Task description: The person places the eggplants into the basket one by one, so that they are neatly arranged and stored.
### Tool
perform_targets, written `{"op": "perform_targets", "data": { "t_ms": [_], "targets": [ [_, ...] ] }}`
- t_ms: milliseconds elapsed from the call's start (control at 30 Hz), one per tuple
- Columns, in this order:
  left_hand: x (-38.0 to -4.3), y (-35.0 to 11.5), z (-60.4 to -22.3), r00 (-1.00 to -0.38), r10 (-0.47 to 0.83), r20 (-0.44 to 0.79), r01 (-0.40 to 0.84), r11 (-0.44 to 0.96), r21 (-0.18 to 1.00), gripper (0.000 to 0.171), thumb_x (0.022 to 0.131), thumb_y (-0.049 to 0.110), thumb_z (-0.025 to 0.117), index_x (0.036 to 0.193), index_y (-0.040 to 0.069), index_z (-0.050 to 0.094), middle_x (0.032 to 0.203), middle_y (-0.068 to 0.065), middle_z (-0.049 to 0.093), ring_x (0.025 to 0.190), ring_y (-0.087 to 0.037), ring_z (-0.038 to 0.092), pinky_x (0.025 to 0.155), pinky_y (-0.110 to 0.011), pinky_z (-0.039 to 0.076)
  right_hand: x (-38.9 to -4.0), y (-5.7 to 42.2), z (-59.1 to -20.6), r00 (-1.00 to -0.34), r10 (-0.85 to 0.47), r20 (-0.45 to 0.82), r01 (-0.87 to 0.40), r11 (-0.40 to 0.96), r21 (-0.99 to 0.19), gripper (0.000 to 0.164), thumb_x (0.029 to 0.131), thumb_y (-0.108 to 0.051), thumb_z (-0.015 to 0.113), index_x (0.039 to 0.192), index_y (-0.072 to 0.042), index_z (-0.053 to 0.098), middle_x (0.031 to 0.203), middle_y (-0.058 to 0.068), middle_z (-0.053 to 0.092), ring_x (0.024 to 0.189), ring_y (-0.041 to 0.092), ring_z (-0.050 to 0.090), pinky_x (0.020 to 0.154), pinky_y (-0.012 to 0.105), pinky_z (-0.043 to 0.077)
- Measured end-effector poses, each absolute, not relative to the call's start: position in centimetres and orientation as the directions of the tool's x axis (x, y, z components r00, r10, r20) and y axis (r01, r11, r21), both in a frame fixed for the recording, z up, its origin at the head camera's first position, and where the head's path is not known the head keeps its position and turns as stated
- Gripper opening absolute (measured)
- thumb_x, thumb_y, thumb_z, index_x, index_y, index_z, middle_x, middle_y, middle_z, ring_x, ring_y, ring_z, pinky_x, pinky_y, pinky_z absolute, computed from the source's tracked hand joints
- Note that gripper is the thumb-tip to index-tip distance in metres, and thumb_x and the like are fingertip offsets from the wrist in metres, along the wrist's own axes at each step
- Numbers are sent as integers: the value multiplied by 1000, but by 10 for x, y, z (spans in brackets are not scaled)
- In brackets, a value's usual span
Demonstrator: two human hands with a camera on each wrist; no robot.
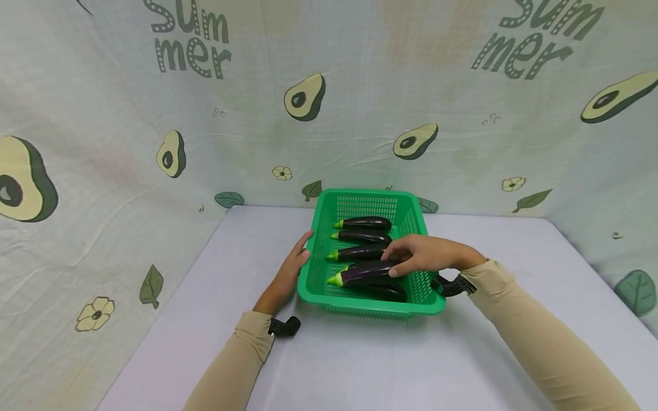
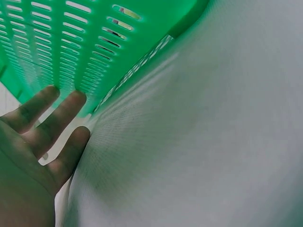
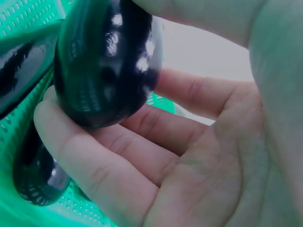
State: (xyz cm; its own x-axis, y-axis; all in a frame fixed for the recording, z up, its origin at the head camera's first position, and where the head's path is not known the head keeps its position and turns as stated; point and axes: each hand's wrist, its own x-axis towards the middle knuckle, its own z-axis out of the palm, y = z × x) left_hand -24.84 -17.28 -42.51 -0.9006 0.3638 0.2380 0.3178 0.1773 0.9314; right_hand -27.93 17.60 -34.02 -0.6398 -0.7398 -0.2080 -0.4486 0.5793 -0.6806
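Note:
A green slotted plastic basket [image 1: 357, 304] holds several dark purple eggplants with bright green stem ends. My right hand [image 1: 429, 253] reaches in over its right side and grips the blunt end of an eggplant [image 1: 362, 275], whose green stem points left. In the right wrist view, thumb and fingers curl around the glossy rounded end of this eggplant [image 3: 106, 66]. At the basket's left side, my left hand [image 1: 290, 271] touches the outer wall. The left wrist view shows its fingers [image 2: 64, 113] spread and fairly straight against the slotted wall [image 2: 71, 52].
More eggplants [image 1: 365, 223] lie side by side across the basket, and one [image 1: 388, 292] lies partly under the gripped eggplant. The basket stands on a white-covered table [image 1: 354, 365]. Behind it hangs a cloth [image 1: 354, 154] printed with avocados and leaves.

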Motion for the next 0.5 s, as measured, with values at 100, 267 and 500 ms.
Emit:
{"op": "perform_targets", "data": {
  "t_ms": [100,267,500],
  "targets": [
    [-249,-174,-424,-903,352,247,323,177,930,57,109,23,31,162,10,15,166,-15,11,151,-32,11,116,-57,14,-279,171,-338,-618,-758,-207,-473,569,-673,42,93,-37,71,127,-12,65,116,-1,68,105,17,63,90,40,50],
    [-250,-175,-423,-903,351,249,324,174,930,56,109,23,30,162,10,15,166,-16,10,151,-32,11,116,-58,14,-279,167,-338,-590,-781,-205,-457,532,-712,40,95,-29,70,126,-3,64,110,4,69,100,20,64,86,38,53],
    [-251,-174,-427,-906,353,232,306,170,937,57,109,24,31,162,11,15,166,-15,11,150,-32,14,116,-55,17,-278,169,-340,-582,-781,-226,-396,515,-760,42,98,-25,66,128,4,60,105,11,68,93,31,67,83,39,54]
  ]
}}
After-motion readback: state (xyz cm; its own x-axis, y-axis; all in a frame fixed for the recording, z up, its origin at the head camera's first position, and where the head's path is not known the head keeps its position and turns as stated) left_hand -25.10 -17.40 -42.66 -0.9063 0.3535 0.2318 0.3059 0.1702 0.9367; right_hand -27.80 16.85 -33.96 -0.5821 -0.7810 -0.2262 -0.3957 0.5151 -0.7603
